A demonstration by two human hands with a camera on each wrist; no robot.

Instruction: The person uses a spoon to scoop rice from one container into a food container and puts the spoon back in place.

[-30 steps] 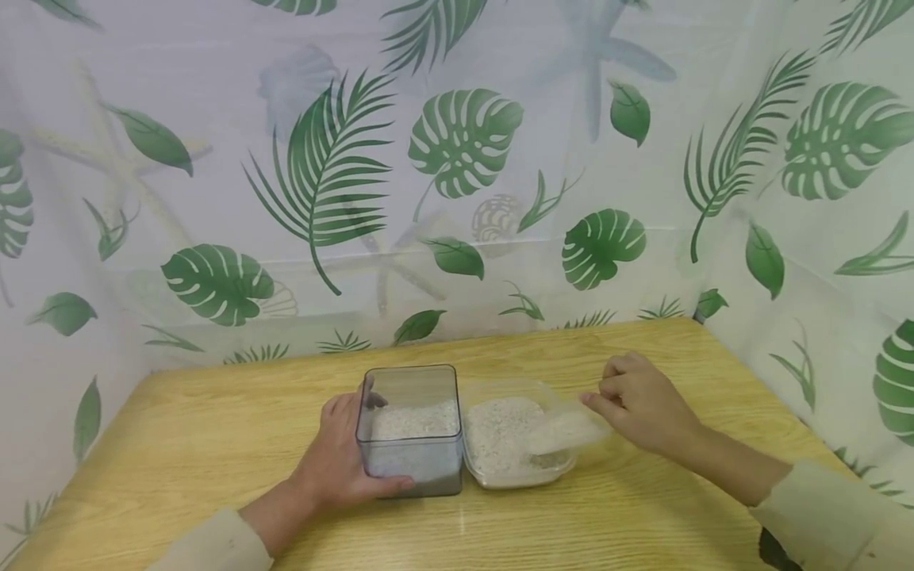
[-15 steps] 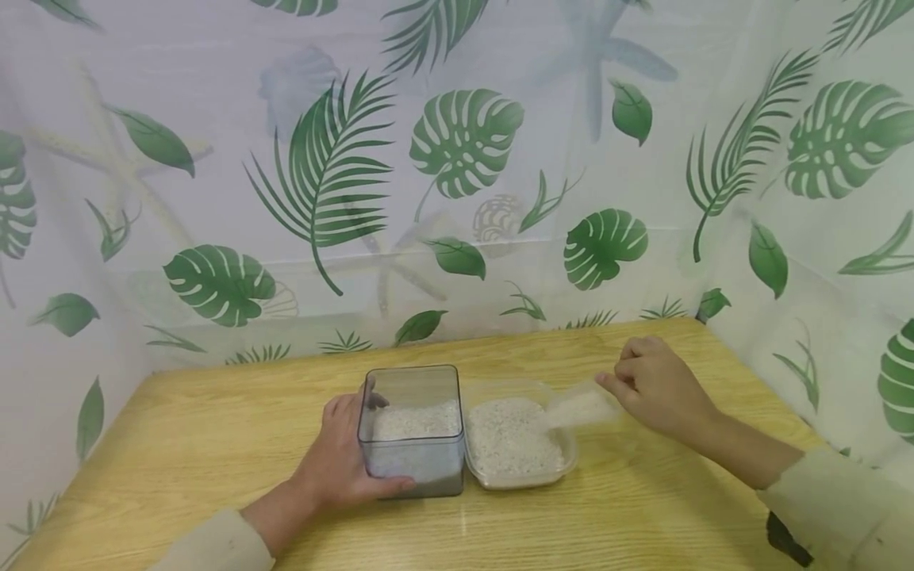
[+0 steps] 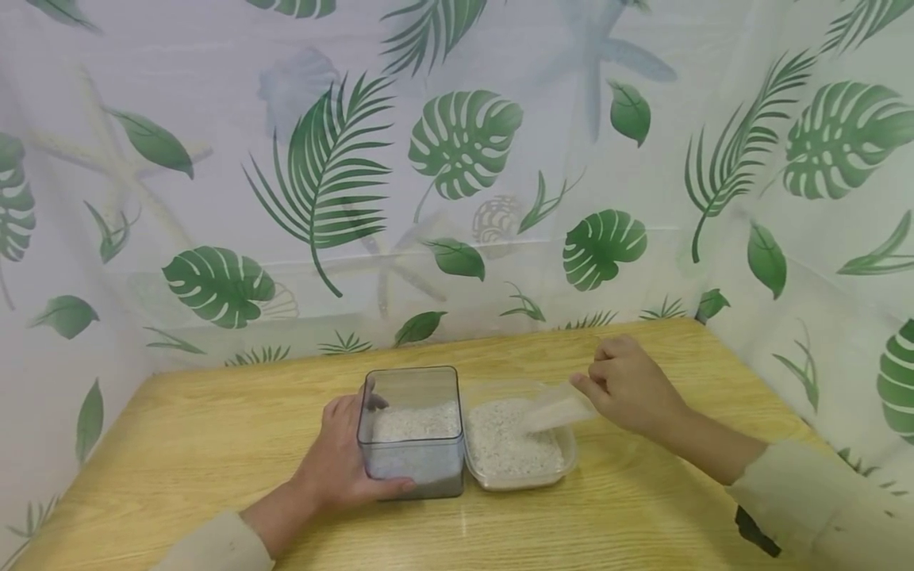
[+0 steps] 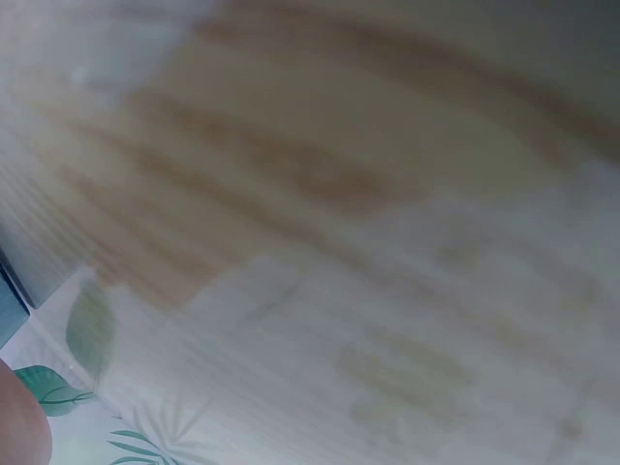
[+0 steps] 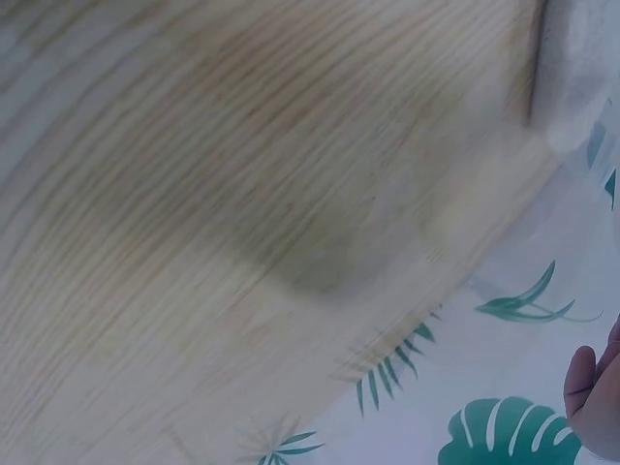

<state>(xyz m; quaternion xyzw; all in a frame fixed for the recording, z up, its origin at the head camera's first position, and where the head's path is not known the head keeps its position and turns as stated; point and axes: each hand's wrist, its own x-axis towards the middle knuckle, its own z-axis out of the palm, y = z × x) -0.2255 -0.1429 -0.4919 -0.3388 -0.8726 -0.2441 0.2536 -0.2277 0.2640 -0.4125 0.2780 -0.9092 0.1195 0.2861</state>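
In the head view my left hand [image 3: 339, 456] grips the left side of a smoky clear square container [image 3: 410, 468], thumb along its front and fingertips behind the wall. Pale grains [image 3: 417, 420] lie inside it. Right against it stands a shallow clear plastic tub [image 3: 524, 481] filled with pale speckled grains [image 3: 510, 444]. My right hand [image 3: 635, 388] pinches the end of a translucent scoop [image 3: 560, 408], its blade tilted down to the left over the tub's grains. The right wrist view catches only some fingers [image 5: 591, 397] and a bit of the tub [image 5: 573, 73].
Both containers stand on a wood-grain table [image 3: 236, 428]. A white leaf-print cloth [image 3: 457, 293] hangs behind the table and at both sides. A dark object [image 3: 757, 531] shows under the right sleeve.
The right hand lifts the scoop out of the tub's grains toward the right, then brings it back left over them. The left hand and the square container stay put.
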